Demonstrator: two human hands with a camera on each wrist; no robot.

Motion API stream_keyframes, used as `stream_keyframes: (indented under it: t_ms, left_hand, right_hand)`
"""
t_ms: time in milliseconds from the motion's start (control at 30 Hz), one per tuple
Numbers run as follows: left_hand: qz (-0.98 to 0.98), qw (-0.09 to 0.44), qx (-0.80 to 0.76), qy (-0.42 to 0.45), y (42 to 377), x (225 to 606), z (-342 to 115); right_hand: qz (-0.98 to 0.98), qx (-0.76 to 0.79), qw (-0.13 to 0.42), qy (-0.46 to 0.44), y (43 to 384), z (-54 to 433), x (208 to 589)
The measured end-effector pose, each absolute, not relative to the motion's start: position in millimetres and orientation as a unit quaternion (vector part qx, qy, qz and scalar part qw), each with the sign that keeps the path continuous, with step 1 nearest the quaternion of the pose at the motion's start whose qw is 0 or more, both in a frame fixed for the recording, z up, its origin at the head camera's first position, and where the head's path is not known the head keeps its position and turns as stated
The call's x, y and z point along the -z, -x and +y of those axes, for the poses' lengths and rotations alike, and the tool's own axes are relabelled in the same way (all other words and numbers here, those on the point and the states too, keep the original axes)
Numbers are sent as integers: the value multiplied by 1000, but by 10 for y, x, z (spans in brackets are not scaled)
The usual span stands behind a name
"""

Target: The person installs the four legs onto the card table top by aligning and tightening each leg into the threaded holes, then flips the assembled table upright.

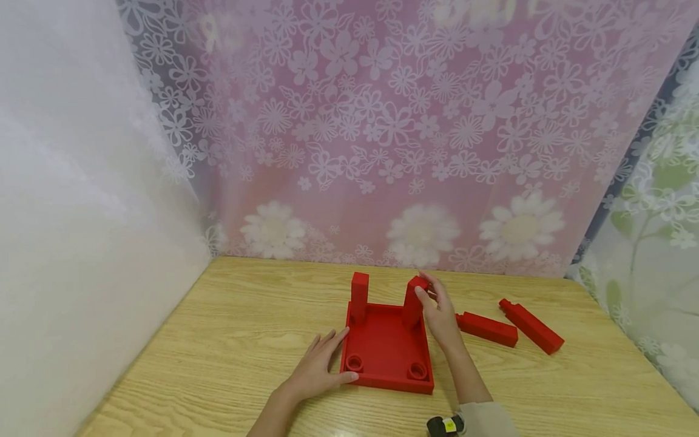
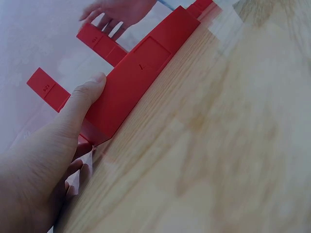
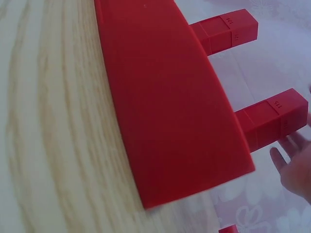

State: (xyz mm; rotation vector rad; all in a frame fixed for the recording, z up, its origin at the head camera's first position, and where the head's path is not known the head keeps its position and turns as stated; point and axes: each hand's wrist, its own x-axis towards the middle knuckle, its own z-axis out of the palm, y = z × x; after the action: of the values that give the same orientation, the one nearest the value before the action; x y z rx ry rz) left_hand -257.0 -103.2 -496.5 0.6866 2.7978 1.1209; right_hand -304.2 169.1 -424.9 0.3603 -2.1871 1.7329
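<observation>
A red tray-like tabletop piece (image 1: 384,383) lies on the table with its low rim up. Two square red legs stand at its far corners, the left leg (image 1: 359,296) and the right leg (image 1: 411,308). Two round sockets show at the near corners. My left hand (image 1: 317,368) holds the near left corner, thumb (image 2: 92,90) on the front wall, fingers along the left side. My right hand (image 1: 439,312) is at the top of the right leg, fingers loosely spread. In the left wrist view no finger covers that leg's front face.
Two loose red legs, one lying sideways (image 1: 488,329) and one slanted (image 1: 532,326), lie on the wooden table (image 1: 246,340) to the right. A flowered curtain (image 1: 355,152) hangs along the back edge. White cloth (image 1: 82,182) borders the left side.
</observation>
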Motion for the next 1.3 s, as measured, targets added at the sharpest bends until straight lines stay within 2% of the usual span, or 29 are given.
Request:
stream_keyframes:
  t_ms: [133,300,1300]
  left_hand:
    - [905,25,-360,-224,2572,4961,-1030]
    - [906,24,-358,-225,2574,4955,-1027]
    - [898,19,-371,-234,2567,4944,-1028]
  right_hand:
    - [-733,-648,124,-162,3048,1709,4263]
    - [-717,-672,120,-145,3045,1703,4254]
    - [-801,-556,216,-50,3039,1600,4239]
